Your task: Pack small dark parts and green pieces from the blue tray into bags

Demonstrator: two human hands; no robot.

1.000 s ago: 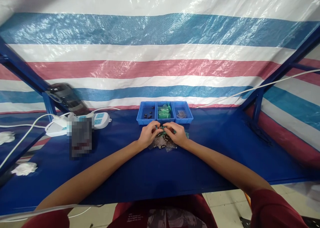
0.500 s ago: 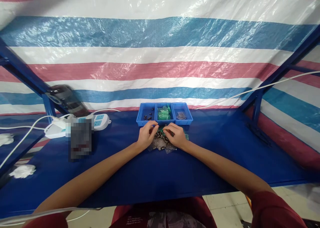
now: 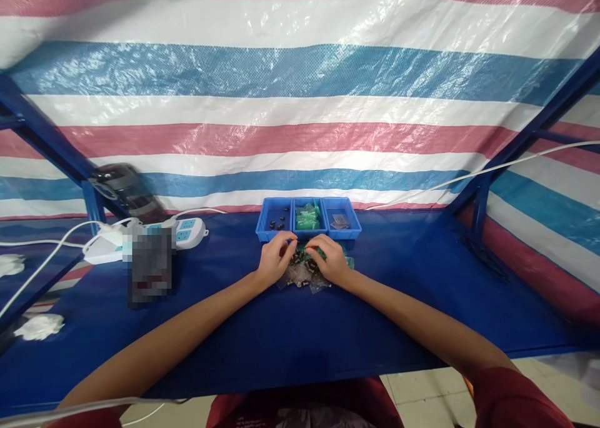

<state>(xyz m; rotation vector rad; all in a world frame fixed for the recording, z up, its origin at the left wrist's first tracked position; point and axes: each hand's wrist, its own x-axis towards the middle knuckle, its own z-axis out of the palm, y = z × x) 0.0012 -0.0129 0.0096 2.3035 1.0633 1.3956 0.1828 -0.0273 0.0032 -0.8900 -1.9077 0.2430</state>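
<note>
My left hand [image 3: 277, 257] and my right hand [image 3: 329, 257] face each other over a pile of small dark parts and clear plastic bags [image 3: 300, 274]. The fingers of both hands are curled, with thumbs and fingertips drawn together. Whatever sits between the fingertips is too small to make out. Green plastic [image 3: 349, 262] peeks out beside my right hand. Just behind stand three blue bins: the left bin [image 3: 263, 220] holds several small dark parts, the middle one green packets [image 3: 307, 217], the right one small clear bags [image 3: 339, 221].
On the blue table [image 3: 290, 340], a white power strip [image 3: 192, 230] with plugged cables lies at the left, beside a blurred dark object [image 3: 150, 265]. A dark bottle [image 3: 127, 190] leans behind it. Crumpled white tissue [image 3: 40, 327] is at far left. Striped sheeting [image 3: 300, 109] hangs behind.
The whole view has shifted slightly downward. Both hands stay over the pile, their fingers only slightly moved.
</note>
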